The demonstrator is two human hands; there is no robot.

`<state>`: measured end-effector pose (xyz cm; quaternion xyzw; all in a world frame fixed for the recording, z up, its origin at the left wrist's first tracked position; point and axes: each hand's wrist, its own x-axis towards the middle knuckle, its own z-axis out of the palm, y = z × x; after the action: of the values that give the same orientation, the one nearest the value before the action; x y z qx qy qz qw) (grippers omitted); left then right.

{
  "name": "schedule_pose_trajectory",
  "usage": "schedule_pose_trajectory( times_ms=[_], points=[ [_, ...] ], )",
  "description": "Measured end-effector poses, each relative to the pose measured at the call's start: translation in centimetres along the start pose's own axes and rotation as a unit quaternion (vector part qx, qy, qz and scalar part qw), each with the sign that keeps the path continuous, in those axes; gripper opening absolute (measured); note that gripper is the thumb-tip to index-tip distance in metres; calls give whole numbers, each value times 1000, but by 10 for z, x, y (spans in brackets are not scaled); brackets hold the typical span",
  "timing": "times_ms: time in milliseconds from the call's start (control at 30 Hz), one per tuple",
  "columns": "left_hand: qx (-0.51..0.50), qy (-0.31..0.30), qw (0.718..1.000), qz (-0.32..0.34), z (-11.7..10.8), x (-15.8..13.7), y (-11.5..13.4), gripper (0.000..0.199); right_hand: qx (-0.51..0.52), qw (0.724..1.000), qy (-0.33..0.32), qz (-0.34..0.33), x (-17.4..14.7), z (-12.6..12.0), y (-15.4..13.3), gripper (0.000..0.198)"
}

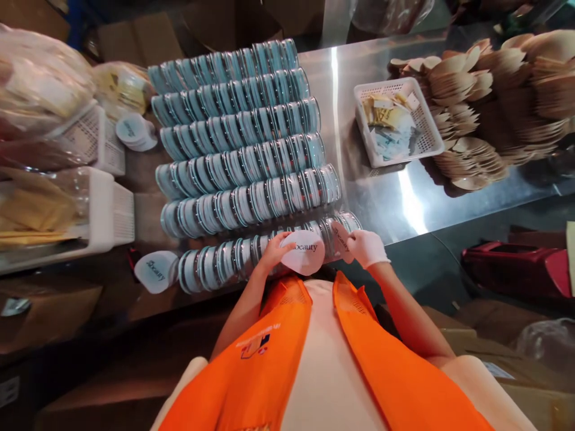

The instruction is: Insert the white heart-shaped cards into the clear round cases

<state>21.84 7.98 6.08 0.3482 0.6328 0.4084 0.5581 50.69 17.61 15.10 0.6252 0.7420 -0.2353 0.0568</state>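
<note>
My bare left hand (pixel 274 251) is closed on the edge of a white, rounded card (pixel 303 258) printed "beauty", held face up; whether it is one card or a stack I cannot tell. In my right hand (pixel 367 248), which wears a white glove, a similar card (pixel 342 242) is pinched between the fingertips and tilted on edge. Both cards are over the nearest row of round clear-and-pale-blue containers (pixel 233 263), packed side by side. At the left end of that row rests another white "beauty" card (pixel 156 272).
Several more rows of the containers (pixel 242 134) stretch behind. A white basket of small packets (pixel 398 123) sits on the metal table (pixel 350 72), beside stacked wooden spoons (pixel 471 161). White crates (pixel 117 206) line the left. More cards (pixel 135 133) lie near them.
</note>
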Motion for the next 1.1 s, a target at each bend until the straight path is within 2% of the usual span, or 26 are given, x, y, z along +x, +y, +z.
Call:
schedule_pose_trajectory(
  times_ms=[67, 133, 200, 300, 333, 400, 467, 567, 667, 700, 733, 800, 867, 967, 1033, 1100],
  points=[
    [1, -2, 1000, -2, 0, 0, 0, 58, -4, 999, -35, 4, 13, 21, -10, 25],
    [2, -3, 1000, -3, 1, 1, 1, 59, 31, 999, -33, -3, 20, 48, -12, 27],
    [10, -2, 1000, -4, -1, 2, 2, 61, 104, 994, 19, -14, 20, 77, -9, 30],
    [52, -5, 999, -1, -2, 2, 5, 65, 231, 966, 111, 7, 13, 110, -4, 31],
    [72, -6, 997, -1, -3, 1, 6, 66, 265, 956, 126, 28, 9, 116, -4, 31],
    [109, -3, 994, -4, -2, -4, 6, 69, 313, 940, 111, 77, -1, 123, -7, 34],
    [136, 7, 991, -21, -3, -9, 4, 73, 348, 930, 31, 115, -10, 124, -10, 37],
    [181, 23, 983, -38, -7, -7, -1, 75, 383, 913, -25, 137, -16, 118, -8, 35],
    [211, 28, 976, -54, -11, -5, -1, 74, 417, 889, -149, 116, -22, 103, 2, 45],
    [218, 28, 974, -60, -11, -6, 0, 73, 395, 896, -177, 101, -24, 98, 4, 47],
    [220, 32, 973, -66, -11, -8, 2, 71, 345, 916, -185, 87, -27, 92, 4, 46],
    [209, 46, 974, -78, -10, -13, 5, 65, 198, 967, -145, 71, -30, 81, -2, 40],
    [176, 62, 978, -94, -10, -17, 9, 57, 99, 990, -77, 66, -33, 72, -15, 36],
    [109, 44, 985, -130, -9, -18, 16, 47, 156, 988, -7, 22, -37, 56, -37, 41],
    [93, -5, 986, -138, -11, -15, 19, 45, 206, 978, -16, -16, -39, 46, -46, 39],
    [136, -56, 983, -109, -15, -10, 18, 46, 212, 976, -49, -14, -41, 38, -50, 31]
  ],
)
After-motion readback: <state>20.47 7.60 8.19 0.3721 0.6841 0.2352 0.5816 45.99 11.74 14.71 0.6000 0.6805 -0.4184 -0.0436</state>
